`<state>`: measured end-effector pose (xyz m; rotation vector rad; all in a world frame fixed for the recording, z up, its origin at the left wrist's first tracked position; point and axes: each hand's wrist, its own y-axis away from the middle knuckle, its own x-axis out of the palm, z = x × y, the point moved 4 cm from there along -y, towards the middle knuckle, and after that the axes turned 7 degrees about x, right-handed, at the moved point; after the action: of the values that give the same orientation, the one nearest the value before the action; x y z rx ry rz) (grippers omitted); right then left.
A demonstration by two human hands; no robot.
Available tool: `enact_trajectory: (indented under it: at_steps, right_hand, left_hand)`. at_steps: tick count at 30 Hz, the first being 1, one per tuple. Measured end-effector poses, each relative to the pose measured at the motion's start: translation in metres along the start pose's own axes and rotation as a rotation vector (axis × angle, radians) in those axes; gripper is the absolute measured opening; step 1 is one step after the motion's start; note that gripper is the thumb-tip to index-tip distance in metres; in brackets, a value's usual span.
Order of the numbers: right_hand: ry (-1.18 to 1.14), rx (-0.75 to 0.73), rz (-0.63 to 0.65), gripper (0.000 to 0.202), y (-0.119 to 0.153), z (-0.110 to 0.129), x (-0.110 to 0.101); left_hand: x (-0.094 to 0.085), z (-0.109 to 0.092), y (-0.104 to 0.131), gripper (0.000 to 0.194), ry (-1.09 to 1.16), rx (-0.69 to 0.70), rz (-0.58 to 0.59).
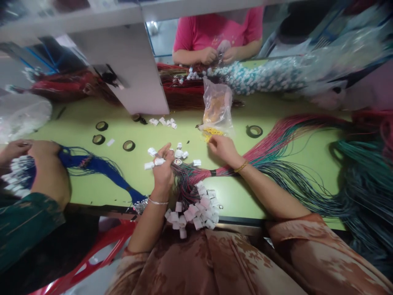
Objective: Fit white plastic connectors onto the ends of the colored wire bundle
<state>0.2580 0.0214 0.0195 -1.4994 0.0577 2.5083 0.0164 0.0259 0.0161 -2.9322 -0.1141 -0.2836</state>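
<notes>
My left hand [164,168] is closed around small white connectors [159,162], which stick out between its fingers. My right hand [222,148] reaches to a little pile of yellow pieces [211,132] with its fingertips pressed together; whatever they pinch is too small to make out. Behind the pile lies a clear plastic bag [218,104] with more yellow pieces inside. Between my forearms, a bundle of pink, green and dark wires [221,171] crosses the table, bound with black tape. Many white connectors [199,209] hang from wire ends at the table's front edge.
Black tape rolls [254,131] and loose white connectors [162,121] lie on the green table [138,127]. At left, a person's arm [50,172] is beside blue wires [101,164]. Across the table, a person in pink [215,35] works behind white-and-teal connectors [260,77]. Dark wires [368,205] pile at right.
</notes>
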Motion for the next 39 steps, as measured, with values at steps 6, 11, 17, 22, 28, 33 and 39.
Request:
enact_trajectory:
  at_steps: [6,11,17,22,28,33,39]
  right_hand:
    - [0.159,0.057,0.068,0.021,-0.006,-0.009,0.012]
    - [0.131,0.051,0.053,0.020,-0.006,-0.011,0.010]
    - [-0.836,0.164,0.155,0.020,-0.001,-0.009,0.004]
    - [-1.247,0.121,0.385,0.036,0.013,0.031,-0.002]
    - [-1.232,-0.028,0.402,0.025,0.033,0.073,-0.012]
    - [-1.229,-0.101,0.433,0.024,0.044,0.091,0.000]
    - [-0.907,-0.307,0.035,0.009,0.046,0.095,-0.011]
  left_hand:
    - [0.016,-0.007,0.009,0.066,0.234,-0.180,0.151]
    - [0.017,-0.006,0.012,0.077,0.151,-0.262,0.117]
    - [0.017,-0.007,0.012,0.063,0.127,-0.187,0.140]
    - [0.019,-0.009,0.010,0.058,0.196,-0.259,0.214]
    - [0.012,-0.002,0.006,0.046,0.244,-0.291,0.113]
    - [0.014,-0.003,0.009,0.044,0.340,-0.324,0.129]
    - [0.018,-0.007,0.010,0.031,0.343,-0.272,0.223]
